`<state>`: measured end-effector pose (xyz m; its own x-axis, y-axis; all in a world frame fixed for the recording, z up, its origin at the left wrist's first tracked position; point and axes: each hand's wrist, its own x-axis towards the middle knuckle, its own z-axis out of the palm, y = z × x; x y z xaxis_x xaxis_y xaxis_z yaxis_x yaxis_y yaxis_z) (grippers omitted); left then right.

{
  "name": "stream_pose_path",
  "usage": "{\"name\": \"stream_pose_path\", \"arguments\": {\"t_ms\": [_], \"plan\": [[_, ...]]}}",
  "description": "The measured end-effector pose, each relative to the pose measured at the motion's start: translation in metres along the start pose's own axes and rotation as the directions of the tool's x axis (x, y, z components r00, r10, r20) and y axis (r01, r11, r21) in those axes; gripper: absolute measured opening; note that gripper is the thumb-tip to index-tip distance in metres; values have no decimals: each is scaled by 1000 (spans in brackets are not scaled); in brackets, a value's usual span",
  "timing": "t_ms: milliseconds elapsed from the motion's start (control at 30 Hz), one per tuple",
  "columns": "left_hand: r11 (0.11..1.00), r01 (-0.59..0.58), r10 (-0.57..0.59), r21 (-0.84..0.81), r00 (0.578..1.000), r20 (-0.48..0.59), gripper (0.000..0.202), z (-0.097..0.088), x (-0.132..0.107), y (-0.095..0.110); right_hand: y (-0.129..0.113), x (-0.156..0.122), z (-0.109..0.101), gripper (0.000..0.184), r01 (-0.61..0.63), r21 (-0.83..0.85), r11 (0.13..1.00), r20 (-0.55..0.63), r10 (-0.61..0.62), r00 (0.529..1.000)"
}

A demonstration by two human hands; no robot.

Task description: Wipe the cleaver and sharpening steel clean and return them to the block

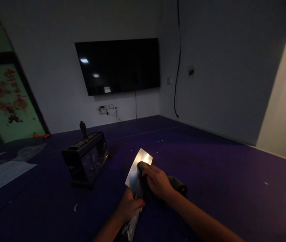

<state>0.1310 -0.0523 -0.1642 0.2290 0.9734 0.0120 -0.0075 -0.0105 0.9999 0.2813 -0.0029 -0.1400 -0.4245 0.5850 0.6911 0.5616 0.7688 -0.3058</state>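
A cleaver (134,174) with a broad, shiny blade points up and away from me, low in the middle of the view. My left hand (130,205) is wrapped round its grip, and a mottled, light-coloured handle end shows below the fingers. Bunched in my right hand (156,179) is a dark cloth (177,185), its fingers pressing it against the blade face near the right edge. Part of the cloth lies behind the right wrist. Left of the hands stands a black knife block (87,158) with clear sides and a dark knife handle (83,129) sticking up from its top.
The purple-covered table (220,188) carries small white scraps. At its left lie printed paper (6,174), a clear plastic bag (29,152) and orange objects (40,135). A television (120,65) hangs on the far wall above sockets (109,107); a black cable (178,77) dangles on the right wall.
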Motion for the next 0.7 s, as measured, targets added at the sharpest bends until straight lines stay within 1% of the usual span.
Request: {"name": "stream_pose_path", "arguments": {"t_ms": [67, 133, 200, 267, 367, 500, 600, 700], "plan": [[1000, 20, -20, 15, 1000, -3, 36, 1, -1, 0, 0, 2, -1, 31, 25, -34, 999, 1, -25, 1000], [999, 42, -42, 14, 999, 9, 40, 1, -1, 0, 2, 4, -2, 31, 19, -74, 997, 6, -18, 1000], [998, 59, -60, 21, 998, 37, 43, 1, -1, 1, 5, 7, -4, 31, -23, -104, 994, 6, 24, 1000], [996, 75, -78, 48, 995, 62, 41, 1, -1, 4, 10, 9, -6, 31, -79, -117, 990, -6, 78, 997], [993, 89, -94, 80, 993, 72, 38, 2, -2, 7, 16, 10, -10, 34, -179, -124, 976, -32, 176, 984], [995, 68, -71, 69, 997, 43, 36, 4, -4, 7, 20, 9, -12, 37, -275, -137, 952, -57, 269, 961], [997, 58, -59, 55, 998, 26, 33, 5, -5, 5, 22, 8, -10, 42, -282, -143, 949, -65, 276, 959], [998, 56, -56, 21, 998, -7, 36, 5, -5, 5, 24, 8, -7, 44, -273, -141, 952, -70, 266, 962]]}}
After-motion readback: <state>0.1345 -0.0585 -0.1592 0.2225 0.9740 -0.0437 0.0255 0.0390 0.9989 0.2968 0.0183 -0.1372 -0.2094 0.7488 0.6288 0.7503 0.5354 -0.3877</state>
